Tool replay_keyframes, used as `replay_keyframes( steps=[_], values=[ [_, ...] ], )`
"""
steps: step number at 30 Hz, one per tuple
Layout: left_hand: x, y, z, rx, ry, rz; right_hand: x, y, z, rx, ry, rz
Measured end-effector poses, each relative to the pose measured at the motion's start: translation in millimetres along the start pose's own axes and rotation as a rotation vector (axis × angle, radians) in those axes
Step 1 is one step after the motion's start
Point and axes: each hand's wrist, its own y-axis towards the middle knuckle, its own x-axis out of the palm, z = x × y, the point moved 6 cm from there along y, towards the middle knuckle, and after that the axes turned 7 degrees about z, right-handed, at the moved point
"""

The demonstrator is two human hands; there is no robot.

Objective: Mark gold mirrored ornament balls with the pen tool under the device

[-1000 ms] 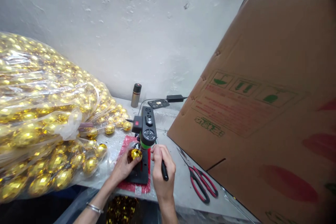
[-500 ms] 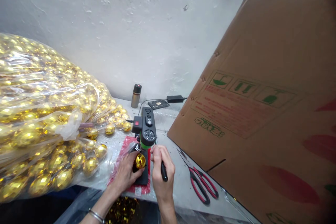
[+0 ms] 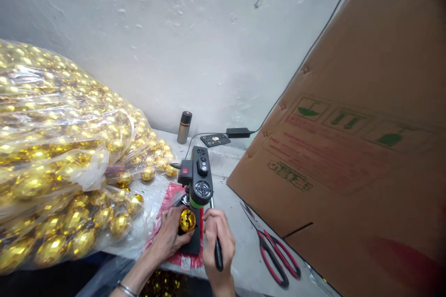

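My left hand (image 3: 170, 234) holds a gold faceted ball (image 3: 187, 220) between thumb and fingers, over the black base (image 3: 191, 245) of a small device. The device's black head (image 3: 201, 176), with round grilles and a green ring, hangs just beyond the ball. To the right of the ball, my right hand (image 3: 219, 241) is closed around a black-handled tool (image 3: 218, 255); its thin shaft points up beside the device head. A red plastic sheet (image 3: 167, 199) lies under the base.
Clear bags of gold balls (image 3: 62, 139) fill the left. Red-and-black scissors (image 3: 273, 253) lie right of my hands, beside a large cardboard box (image 3: 348, 102). A bottle (image 3: 184, 127), a black patterned item (image 3: 215, 139) and a power adapter (image 3: 238, 132) sit near the wall.
The view has shifted slightly, so the device and box appear further right and lower. Both hands keep their hold; the black-handled tool stands a little more upright.
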Motion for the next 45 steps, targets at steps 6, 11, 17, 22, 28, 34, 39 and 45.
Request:
replay_keyframes(
  steps=[6,11,17,22,28,34,39,45],
  values=[
    [-0.6,-2,5,-0.014,0.012,-0.016,3,-20,19,0.006,0.014,0.119],
    [0.8,-2,4,-0.037,0.011,-0.026,3,-29,30,0.039,0.047,0.151],
    [0.7,-2,9,-0.053,0.005,-0.06,2,-36,36,0.059,0.044,0.173],
    [-2.3,-1,13,-0.074,0.022,-0.056,1,-37,36,0.006,0.025,0.197],
    [-1.4,0,13,-0.074,0.012,-0.065,2,-38,38,-0.01,0.031,0.2],
    [0.2,-1,11,-0.064,0.004,-0.059,2,-37,38,-0.047,0.038,0.181],
    [2.5,-2,7,-0.078,-0.002,-0.041,4,-36,31,-0.181,-0.029,0.109],
    [4.4,-1,6,-0.081,0.014,-0.057,8,-41,38,-0.197,-0.075,0.117]
  ],
)
